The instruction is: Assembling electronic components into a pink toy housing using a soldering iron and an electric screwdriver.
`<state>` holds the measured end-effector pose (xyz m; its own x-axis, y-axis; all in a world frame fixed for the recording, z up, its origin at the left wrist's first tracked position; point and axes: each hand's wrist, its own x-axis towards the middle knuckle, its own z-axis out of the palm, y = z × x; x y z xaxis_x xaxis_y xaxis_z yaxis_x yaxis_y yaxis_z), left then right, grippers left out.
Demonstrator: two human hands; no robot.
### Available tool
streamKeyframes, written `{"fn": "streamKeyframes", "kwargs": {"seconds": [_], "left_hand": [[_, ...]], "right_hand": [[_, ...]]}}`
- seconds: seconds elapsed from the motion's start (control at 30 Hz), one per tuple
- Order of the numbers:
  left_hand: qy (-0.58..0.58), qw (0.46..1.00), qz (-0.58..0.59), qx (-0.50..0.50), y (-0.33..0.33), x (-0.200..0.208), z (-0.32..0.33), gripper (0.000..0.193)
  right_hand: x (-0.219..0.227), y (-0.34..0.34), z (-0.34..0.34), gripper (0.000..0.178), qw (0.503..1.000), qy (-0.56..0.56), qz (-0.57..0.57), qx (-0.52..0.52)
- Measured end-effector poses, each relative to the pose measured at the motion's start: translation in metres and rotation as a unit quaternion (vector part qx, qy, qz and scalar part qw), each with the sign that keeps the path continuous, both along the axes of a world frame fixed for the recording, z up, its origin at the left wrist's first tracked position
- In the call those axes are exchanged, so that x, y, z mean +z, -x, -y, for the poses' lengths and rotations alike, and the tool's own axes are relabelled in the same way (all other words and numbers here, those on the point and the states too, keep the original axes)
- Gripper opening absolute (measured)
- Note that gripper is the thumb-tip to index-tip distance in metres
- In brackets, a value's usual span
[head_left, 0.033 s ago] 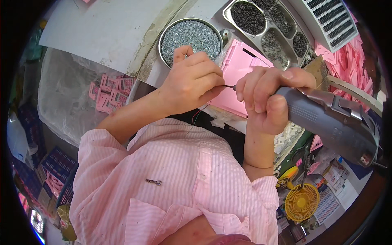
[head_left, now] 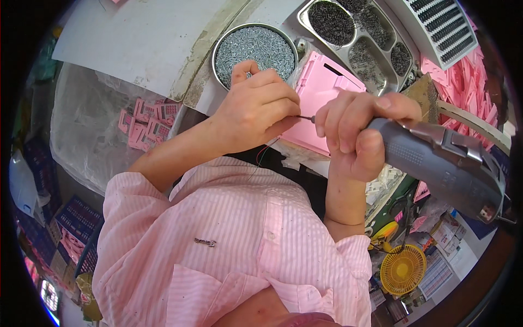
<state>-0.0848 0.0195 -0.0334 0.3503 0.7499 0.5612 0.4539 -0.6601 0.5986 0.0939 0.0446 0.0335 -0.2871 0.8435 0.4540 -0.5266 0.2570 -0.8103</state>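
Observation:
My left hand (head_left: 256, 109) is curled shut over the left edge of a pink plastic housing (head_left: 327, 92) on the bench. It pinches something small that its fingers hide. Thin red and dark wires (head_left: 262, 154) trail out below the hand. My right hand (head_left: 354, 136) grips a grey electric screwdriver (head_left: 441, 163) that lies nearly level. The screwdriver's thin bit (head_left: 306, 118) points left and touches the left hand's fingertips. Just behind the left hand stands a round metal bowl (head_left: 216, 59) full of silver screws.
A metal compartment tray (head_left: 381, 82) of dark screws sits at the back right, beside a white grille (head_left: 436, 27) and a heap of pink parts (head_left: 479, 71). A clear bag with pink pieces (head_left: 147, 122) lies at the left. A small yellow fan (head_left: 403, 270) is down at the right.

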Motion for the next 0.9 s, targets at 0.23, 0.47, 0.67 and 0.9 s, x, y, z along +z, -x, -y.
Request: {"fn": "streamKeyframes", "kwargs": {"seconds": [0.23, 0.47, 0.67, 0.9], "left_hand": [[0.074, 0.991, 0.073, 0.086, 0.034, 0.002, -0.014, 0.048], [0.05, 0.992, 0.065, 0.098, 0.012, -0.007, -0.029, 0.04], [-0.001, 0.993, -0.118, -0.007, -0.066, -0.001, -0.08, 0.03], [-0.123, 0.992, 0.013, -0.009, -0.028, 0.047, -0.057, 0.022]], "right_hand": [[-0.03, -0.005, 0.034, 0.033, 0.999, 0.016, 0.036, 0.005], [-0.036, 0.003, 0.044, 0.027, 0.99, -0.006, 0.142, -0.01], [-0.04, -0.005, 0.037, 0.03, 0.984, -0.031, 0.172, 0.038], [0.087, -0.07, 0.027, 0.027, 0.921, 0.008, -0.34, 0.193]]}}
